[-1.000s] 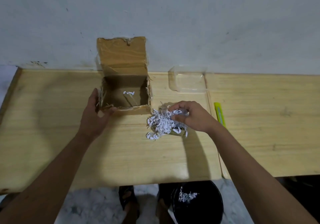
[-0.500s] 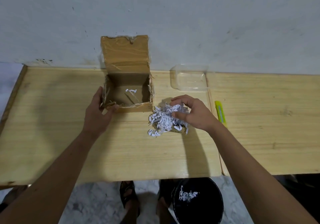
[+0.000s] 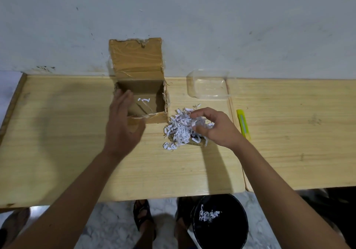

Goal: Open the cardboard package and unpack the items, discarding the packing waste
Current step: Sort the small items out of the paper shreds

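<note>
Shredded paper (image 3: 180, 128) is pinched by the right hand (image 3: 213, 127); the left hand (image 3: 121, 125) is spread beside the cardboard box (image 3: 140, 94). No writing is legible.

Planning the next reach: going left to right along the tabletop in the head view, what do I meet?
Left hand → cardboard box → shredded paper pile → right hand → yellow utility knife. The clear plastic tray sits farther back, overlapping the pile and hand in order.

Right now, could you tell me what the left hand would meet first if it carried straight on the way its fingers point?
Probably the open cardboard box: the left hand points into its near-left corner, though its height above the rim is unclear.
</note>
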`<state>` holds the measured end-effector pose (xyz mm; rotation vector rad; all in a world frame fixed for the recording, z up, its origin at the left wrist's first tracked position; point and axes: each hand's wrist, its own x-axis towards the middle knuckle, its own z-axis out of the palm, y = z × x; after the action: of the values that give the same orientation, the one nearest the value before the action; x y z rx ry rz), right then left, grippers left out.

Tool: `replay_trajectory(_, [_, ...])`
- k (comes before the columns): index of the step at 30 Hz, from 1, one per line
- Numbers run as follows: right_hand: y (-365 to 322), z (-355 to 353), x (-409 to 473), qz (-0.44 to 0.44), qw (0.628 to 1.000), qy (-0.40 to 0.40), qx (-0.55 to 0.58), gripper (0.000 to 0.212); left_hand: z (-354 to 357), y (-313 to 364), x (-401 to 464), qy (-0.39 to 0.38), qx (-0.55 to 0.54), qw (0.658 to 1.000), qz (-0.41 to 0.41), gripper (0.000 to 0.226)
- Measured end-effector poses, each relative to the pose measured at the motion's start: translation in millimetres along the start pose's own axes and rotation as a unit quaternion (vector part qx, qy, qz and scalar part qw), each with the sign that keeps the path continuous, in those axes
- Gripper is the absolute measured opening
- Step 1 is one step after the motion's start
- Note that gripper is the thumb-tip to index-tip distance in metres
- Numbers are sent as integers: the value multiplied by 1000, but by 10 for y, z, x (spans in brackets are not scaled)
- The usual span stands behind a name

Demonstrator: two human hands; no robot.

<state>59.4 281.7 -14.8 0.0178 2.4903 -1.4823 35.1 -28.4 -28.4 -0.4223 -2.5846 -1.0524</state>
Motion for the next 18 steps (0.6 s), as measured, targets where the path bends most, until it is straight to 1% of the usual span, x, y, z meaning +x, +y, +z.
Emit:
replay_trajectory(2, [41, 4, -86, -3, 1000, -2, -4, 40, 109, 246, -1, -48, 3, 996, 71, 71])
replay_trajectory(4, [106, 13, -164, -11, 1000, -1, -14, 54, 249, 456, -43, -114, -19, 988, 98, 71])
replay_trajectory(7, [249, 23, -220, -25, 998, -19, -49, 84, 484, 606, -124, -222, -44, 968, 105, 78])
replay_trajectory(9, [322, 37, -233, -8, 997, -45, -65, 100, 627, 619, -161, -312, -41, 946, 82, 97])
replay_trajectory(11, [379, 70, -224, -5, 994, -49, -93, 106, 748, 558, -166, -375, -36, 926, 33, 115])
replay_trajectory(12, [410, 88, -215, -12, 993, -45, -106, 104, 801, 510, -161, -390, -35, 920, 10, 120])
replay_trajectory(14, [447, 106, -188, -23, 993, -35, -113, 97, 887, 414, -145, -394, -46, 917, -39, 119])
replay_trajectory(16, [471, 98, -144, -19, 995, -25, -97, 88, 926, 378, -109, -364, -83, 924, -81, 106])
replay_trajectory(18, [472, 82, -98, 4, 998, -7, -58, 78, 952, 382, -69, -329, -111, 932, -98, 89])
